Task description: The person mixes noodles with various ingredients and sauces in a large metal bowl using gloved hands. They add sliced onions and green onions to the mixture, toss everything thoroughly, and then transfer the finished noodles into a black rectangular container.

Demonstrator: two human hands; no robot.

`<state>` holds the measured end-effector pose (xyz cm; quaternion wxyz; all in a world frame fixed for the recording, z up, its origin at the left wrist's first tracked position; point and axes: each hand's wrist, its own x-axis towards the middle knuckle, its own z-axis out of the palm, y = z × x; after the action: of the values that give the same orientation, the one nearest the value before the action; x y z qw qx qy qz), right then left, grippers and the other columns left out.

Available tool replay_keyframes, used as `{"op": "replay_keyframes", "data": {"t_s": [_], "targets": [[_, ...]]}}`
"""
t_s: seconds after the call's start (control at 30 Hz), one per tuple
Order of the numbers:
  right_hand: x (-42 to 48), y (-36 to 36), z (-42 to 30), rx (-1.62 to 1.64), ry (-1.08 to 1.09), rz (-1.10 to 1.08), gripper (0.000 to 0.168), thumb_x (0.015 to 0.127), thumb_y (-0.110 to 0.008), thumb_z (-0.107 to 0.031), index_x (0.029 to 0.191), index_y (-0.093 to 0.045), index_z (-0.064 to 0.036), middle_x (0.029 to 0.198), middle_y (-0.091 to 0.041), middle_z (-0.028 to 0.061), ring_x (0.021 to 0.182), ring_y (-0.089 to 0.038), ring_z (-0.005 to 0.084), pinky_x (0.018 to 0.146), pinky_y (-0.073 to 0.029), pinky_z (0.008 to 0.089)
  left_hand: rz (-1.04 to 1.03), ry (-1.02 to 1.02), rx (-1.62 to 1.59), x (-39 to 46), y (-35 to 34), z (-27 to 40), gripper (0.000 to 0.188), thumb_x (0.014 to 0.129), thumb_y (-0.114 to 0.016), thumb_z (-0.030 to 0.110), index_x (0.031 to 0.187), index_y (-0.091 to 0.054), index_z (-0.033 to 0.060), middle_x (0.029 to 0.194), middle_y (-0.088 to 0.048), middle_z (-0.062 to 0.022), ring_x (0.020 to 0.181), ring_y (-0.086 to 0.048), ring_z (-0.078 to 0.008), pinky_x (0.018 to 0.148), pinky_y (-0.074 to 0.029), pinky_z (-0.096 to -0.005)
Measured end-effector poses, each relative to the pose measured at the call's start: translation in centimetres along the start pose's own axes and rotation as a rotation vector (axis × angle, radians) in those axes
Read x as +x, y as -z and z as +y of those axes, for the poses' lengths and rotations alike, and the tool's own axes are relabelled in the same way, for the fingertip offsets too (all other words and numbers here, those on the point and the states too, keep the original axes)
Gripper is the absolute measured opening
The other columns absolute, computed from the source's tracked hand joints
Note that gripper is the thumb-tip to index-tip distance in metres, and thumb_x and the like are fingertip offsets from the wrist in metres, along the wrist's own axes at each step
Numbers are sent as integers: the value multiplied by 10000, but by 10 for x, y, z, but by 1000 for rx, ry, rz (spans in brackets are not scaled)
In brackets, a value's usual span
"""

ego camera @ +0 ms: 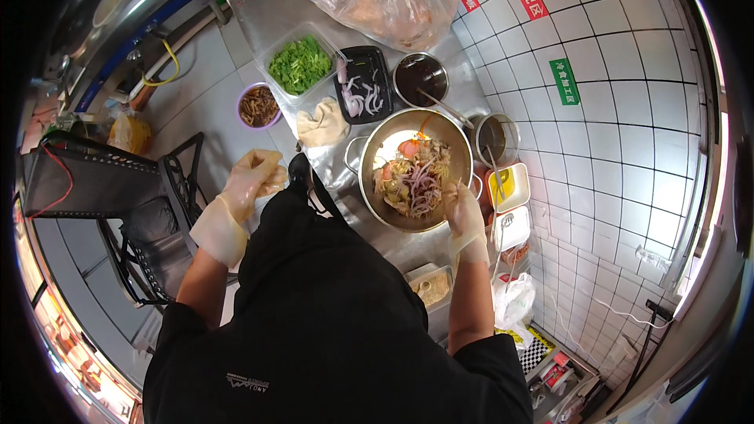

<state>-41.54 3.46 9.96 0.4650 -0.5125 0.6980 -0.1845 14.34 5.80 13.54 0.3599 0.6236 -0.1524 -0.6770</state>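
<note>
A two-handled steel pot (366,188) stands on the metal table, with sliced meat, orange-red pieces and sliced purple onion (419,188) in it. My right hand (463,206), in a clear glove, is at the pot's right rim; whether its fingers hold anything cannot be told. My left hand (256,175), gloved too, hangs left of the table with its fingers curled; nothing shows in it. Beyond the pot are a black tray (363,85) with some onion slices, a clear tub of chopped green herbs (299,65) and a folded beige cloth (323,123).
A steel pot of dark sauce (420,79) with a ladle and another steel container (496,140) stand near the tiled wall. A large plastic bag (383,0) lies at the back. Left are a purple-rimmed bowl (258,106) and a black chair (147,218).
</note>
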Motion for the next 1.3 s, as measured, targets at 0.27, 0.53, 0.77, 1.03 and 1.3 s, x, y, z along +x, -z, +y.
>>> {"op": "replay_keyframes", "data": {"t_s": [0.27, 0.53, 0.77, 1.03, 1.3], "targets": [[-27, -21, -97, -342, 45, 195, 412, 1212, -530, -335, 1468, -728, -81, 1169, -828, 257, 1080, -805, 421, 945, -598, 488, 107, 9, -72, -13, 35, -18, 417, 1112, -841, 343, 1364, -710, 38, 1114, -806, -99, 931, -778, -156, 833, -649, -302], [51, -102, -265, -412, 152, -34, 440, 1144, -590, -400, 1407, -737, -79, 1082, -834, 199, 958, -816, 340, 850, -600, 430, 103, 60, -207, -10, 52, -13, 373, 1124, -830, 318, 1301, -694, 19, 1073, -777, -99, 915, -773, -167, 827, -666, -316], [173, -146, -248, -848, 250, -213, 475, 1037, -720, -271, 1483, -694, -108, 1501, -732, 269, 1265, -785, 456, 1072, -632, 545, 105, 88, -277, -3, 60, 1, 399, 1128, -826, 337, 1308, -680, 12, 1072, -770, -101, 935, -774, -173, 873, -679, -330], [158, -252, -359, -749, 551, -186, 568, 995, -849, -276, 1538, -717, -175, 1442, -770, 199, 1301, -749, 442, 1103, -608, 532, 88, 85, -445, 9, 69, 7, 282, 1160, -793, 222, 1277, -654, 7, 1001, -723, -71, 841, -691, -125, 735, -602, -283], [215, -321, -354, -1048, 624, -283, 221, 971, -841, -245, 1157, -754, -164, 1191, -811, 160, 1138, -812, 419, 947, -638, 571, 177, 141, -366, 13, 90, -4, 342, 1166, -779, 325, 1348, -698, 46, 1136, -782, -95, 986, -789, -176, 898, -674, -335]]}}
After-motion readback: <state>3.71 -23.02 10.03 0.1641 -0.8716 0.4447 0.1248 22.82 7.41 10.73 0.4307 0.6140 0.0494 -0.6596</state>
